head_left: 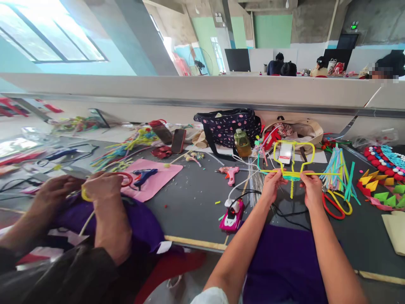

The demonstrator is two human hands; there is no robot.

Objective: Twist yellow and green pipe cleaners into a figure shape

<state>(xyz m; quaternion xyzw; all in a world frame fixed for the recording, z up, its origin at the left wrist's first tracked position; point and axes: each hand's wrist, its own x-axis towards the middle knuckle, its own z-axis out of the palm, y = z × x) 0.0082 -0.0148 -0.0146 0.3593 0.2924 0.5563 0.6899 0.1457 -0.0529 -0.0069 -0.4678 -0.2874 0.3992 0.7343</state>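
Note:
My left hand (272, 185) and my right hand (311, 188) are both raised over the table, fingers pinched on a yellow pipe cleaner frame (314, 154). Its upper part is bent into rounded loops, and a twisted stem hangs below. A straight yellow length runs sideways through both hands and sticks out past the right one. Some teal shows between the hands at the joint. Just right of my right hand lie scissors (338, 207) with red and yellow handles. Behind them is a bundle of pastel strips (337, 169).
A pink glue gun (232, 174) and a magenta power strip (232, 217) with cables lie left of my arms. Beyond stand a bottle (242, 143) and a dark patterned bag (226, 128). At left, a co-worker's hands (103, 185) work near a blue glue gun (143, 177) on pink paper.

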